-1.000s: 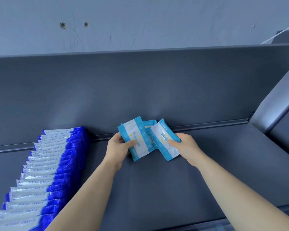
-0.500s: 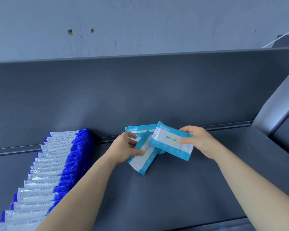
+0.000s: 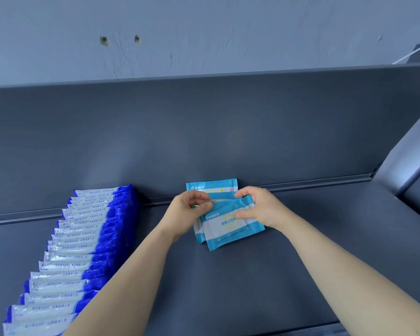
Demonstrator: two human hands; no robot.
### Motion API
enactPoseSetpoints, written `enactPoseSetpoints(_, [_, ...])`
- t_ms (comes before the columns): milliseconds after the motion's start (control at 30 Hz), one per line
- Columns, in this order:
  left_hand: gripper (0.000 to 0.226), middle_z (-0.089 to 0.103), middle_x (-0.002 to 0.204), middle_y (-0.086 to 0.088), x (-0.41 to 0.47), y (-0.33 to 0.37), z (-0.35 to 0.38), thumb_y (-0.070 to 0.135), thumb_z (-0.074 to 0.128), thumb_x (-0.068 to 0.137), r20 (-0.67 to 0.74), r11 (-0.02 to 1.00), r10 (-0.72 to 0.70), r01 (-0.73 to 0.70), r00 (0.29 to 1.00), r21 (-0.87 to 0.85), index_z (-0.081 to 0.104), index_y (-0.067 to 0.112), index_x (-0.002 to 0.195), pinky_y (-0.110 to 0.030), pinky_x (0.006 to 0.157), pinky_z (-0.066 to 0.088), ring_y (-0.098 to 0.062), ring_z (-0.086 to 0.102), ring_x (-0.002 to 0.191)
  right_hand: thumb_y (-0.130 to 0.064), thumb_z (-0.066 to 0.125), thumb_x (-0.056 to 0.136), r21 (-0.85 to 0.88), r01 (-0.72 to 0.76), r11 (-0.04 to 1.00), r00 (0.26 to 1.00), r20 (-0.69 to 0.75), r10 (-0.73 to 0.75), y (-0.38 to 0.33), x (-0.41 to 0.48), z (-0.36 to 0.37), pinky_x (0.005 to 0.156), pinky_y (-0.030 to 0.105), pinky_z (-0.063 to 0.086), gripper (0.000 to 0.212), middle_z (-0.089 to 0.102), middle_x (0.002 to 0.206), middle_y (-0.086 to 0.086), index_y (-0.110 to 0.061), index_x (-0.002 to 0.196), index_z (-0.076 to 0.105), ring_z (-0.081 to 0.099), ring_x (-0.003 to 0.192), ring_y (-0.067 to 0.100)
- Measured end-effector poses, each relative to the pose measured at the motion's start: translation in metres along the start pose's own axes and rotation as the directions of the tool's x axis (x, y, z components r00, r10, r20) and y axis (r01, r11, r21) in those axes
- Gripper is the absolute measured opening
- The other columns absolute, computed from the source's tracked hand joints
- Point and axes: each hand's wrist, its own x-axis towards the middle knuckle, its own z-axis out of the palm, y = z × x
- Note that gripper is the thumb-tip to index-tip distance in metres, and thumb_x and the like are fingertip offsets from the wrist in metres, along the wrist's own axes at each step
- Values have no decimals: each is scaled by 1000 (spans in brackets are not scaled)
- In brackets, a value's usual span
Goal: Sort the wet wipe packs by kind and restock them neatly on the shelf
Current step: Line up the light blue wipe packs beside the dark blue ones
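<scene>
Three light-blue and white wet wipe packs lie overlapped in the middle of the dark grey shelf (image 3: 252, 287). The rear pack (image 3: 214, 188) leans against the back panel. The front pack (image 3: 230, 226) lies on top, tilted, covering a middle pack (image 3: 198, 232). My left hand (image 3: 192, 209) pinches the packs' left edge with curled fingers. My right hand (image 3: 260, 208) grips the front pack's right end, thumb on its face.
A long row of dark-blue and white wet wipe packs (image 3: 83, 238) stands overlapped along the left of the shelf. The shelf's back panel (image 3: 204, 141) rises behind. A slanted grey side support (image 3: 412, 151) bounds the right.
My right hand brought its pack down and left onto the other packs. My left hand shifted up to the packs' left edge. The packs now lie closer together.
</scene>
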Motion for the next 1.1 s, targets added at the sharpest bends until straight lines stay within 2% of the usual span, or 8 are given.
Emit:
enactPoseSetpoints(100, [62,62,107,6,-7,-6,-6,24,92,58,-71,989,-28,38,997,146,55,20,108,-30,82,54,-14,63,92,-25,85,70,40,-90,995,994,-62,93,7,1,2,76,24,41,49,52,119,-7,-25,113,62,51,106,10])
enactPoseSetpoints(200, [79,51,113,10,-11,-12,-6,36,93,54,-168,929,-37,95,985,357,47,21,117,-27,84,48,-9,57,100,-34,89,60,108,-150,983,984,-77,158,11,5,11,79,32,53,64,59,114,-4,-25,113,55,60,101,14])
enactPoseSetpoints(400, [55,66,102,9,-5,-20,-4,24,89,64,-135,951,-67,105,988,292,57,18,109,-28,81,54,-9,63,91,-20,85,69,216,-133,967,990,-22,141,3,11,17,77,38,59,32,74,92,2,-8,92,66,71,83,18])
enactPoseSetpoints(567, [49,61,95,17,-1,-19,1,19,85,69,-309,956,95,0,946,295,53,25,104,-13,68,44,1,57,83,-32,80,70,107,-7,994,975,-220,30,-3,27,28,70,32,52,35,65,96,1,-12,91,59,64,86,17])
enactPoseSetpoints(667, [52,58,105,13,5,-20,1,22,84,71,-336,947,138,-25,932,321,48,28,107,-18,75,45,-1,55,89,-42,78,69,24,-34,999,953,-300,40,-3,31,32,74,34,51,45,55,100,-3,-15,95,54,58,88,13])
enactPoseSetpoints(867, [62,58,110,19,3,-26,-1,32,76,80,-225,935,104,-17,969,355,44,25,134,-21,82,44,-5,57,98,-23,82,67,107,-27,994,994,-101,38,4,22,28,70,22,50,63,56,111,-10,-24,116,42,57,99,6])
enactPoseSetpoints(1000, [63,47,112,14,8,-24,-3,32,86,65,-214,895,126,-17,969,446,49,23,116,-19,79,36,-4,47,98,-24,83,64,48,-9,999,978,-207,19,-2,26,35,72,28,52,64,57,104,-11,-22,112,41,58,96,10])
enactPoseSetpoints(1100, [48,51,99,10,15,-25,-6,28,85,68,-260,893,153,-21,953,450,45,21,93,-22,65,35,-12,49,88,-30,82,62,-14,8,1000,957,-289,-12,-10,29,40,78,35,52,65,57,105,-12,-24,111,41,56,97,11])
